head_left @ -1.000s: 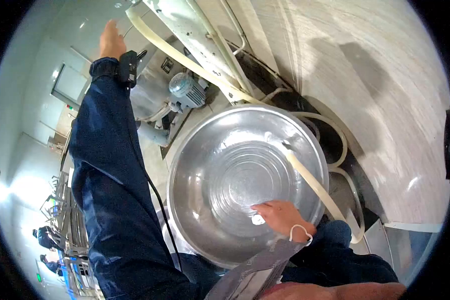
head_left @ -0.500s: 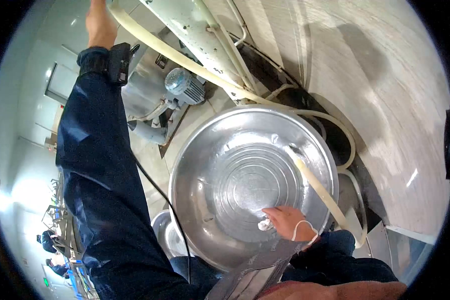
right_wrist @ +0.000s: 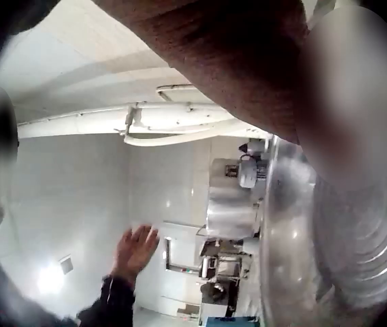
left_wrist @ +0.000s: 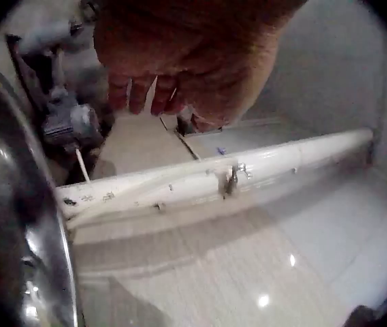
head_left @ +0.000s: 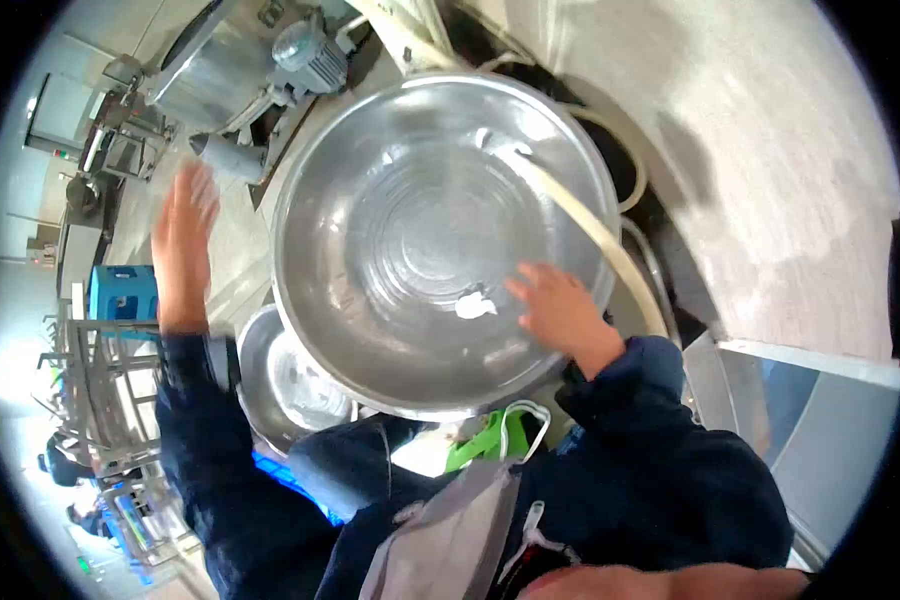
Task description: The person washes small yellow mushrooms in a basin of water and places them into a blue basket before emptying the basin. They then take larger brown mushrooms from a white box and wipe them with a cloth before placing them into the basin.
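white scrap (head_left: 475, 305) shows near the right hand (head_left: 562, 312), inside the metal basin (head_left: 345, 300) beneath it; that hand's fingers are loosely spread. left hand (head_left: 182, 245), fingers extended, is well apart, outside the rim.

A wide stainless-steel basin (head_left: 370, 340), its bottom ringed with concentric circles, carries 1 crumpled white wad (head_left: 475, 305) on bare metal, while 1 cream-coloured hose (head_left: 595, 230) crosses its rim, end inside. A smaller metal basin (head_left: 262, 385) sits lower, just beside it; what supports the 2 is hidden. Pale floor tiles (head_left: 235, 220) spread beyond, with a steel vat (head_left: 210, 85) standing over them near a wall.
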Demonstrator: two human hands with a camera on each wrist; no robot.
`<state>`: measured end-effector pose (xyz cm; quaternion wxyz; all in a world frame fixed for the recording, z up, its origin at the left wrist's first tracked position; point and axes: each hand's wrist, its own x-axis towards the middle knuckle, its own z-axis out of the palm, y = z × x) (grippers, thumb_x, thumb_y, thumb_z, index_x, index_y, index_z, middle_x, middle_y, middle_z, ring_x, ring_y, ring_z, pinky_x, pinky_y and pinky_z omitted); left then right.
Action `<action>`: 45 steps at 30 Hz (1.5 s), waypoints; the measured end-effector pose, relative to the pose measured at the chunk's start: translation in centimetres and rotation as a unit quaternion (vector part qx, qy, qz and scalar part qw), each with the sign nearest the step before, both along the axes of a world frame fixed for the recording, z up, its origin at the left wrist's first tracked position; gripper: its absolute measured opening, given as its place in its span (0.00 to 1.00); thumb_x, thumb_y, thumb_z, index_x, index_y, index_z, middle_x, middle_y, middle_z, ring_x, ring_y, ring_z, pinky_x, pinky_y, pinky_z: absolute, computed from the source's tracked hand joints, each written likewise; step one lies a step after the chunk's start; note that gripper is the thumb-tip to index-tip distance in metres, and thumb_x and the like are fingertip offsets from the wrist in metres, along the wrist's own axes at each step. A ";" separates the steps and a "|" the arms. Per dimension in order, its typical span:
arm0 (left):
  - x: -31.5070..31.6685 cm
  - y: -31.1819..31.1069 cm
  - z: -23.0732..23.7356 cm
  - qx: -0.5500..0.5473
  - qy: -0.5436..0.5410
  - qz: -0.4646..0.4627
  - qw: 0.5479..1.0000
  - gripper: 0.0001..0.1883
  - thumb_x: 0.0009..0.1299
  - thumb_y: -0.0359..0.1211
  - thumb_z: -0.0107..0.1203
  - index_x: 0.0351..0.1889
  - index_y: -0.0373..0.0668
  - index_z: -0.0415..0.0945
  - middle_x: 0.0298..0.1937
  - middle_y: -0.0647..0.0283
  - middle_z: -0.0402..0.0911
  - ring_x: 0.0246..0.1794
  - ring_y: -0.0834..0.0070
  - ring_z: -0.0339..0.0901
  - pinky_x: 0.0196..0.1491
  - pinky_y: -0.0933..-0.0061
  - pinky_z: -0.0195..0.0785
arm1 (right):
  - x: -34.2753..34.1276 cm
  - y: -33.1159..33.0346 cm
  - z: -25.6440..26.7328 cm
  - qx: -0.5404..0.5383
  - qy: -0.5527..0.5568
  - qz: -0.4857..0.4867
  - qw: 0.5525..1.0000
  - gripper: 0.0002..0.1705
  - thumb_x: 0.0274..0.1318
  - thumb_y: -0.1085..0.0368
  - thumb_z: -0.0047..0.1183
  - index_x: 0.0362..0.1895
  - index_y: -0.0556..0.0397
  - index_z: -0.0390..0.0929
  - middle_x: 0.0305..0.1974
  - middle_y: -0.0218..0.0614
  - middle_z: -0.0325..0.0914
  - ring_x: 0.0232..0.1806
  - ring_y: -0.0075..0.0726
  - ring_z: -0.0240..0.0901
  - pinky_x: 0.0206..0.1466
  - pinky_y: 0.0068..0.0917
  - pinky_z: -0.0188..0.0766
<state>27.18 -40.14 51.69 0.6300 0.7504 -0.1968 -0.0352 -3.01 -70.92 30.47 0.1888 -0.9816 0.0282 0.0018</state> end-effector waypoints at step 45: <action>-90.6 46.9 -40.0 -0.483 0.114 0.761 0.418 0.33 0.71 0.45 0.46 0.70 0.44 0.51 0.70 0.50 0.51 0.65 0.44 0.57 0.57 0.43 0.68 | 5.1 -11.7 -7.5 -0.126 0.026 0.073 0.989 0.40 0.50 0.69 0.51 0.70 0.56 0.56 0.63 0.57 0.64 0.64 0.61 0.60 0.67 0.42 0.57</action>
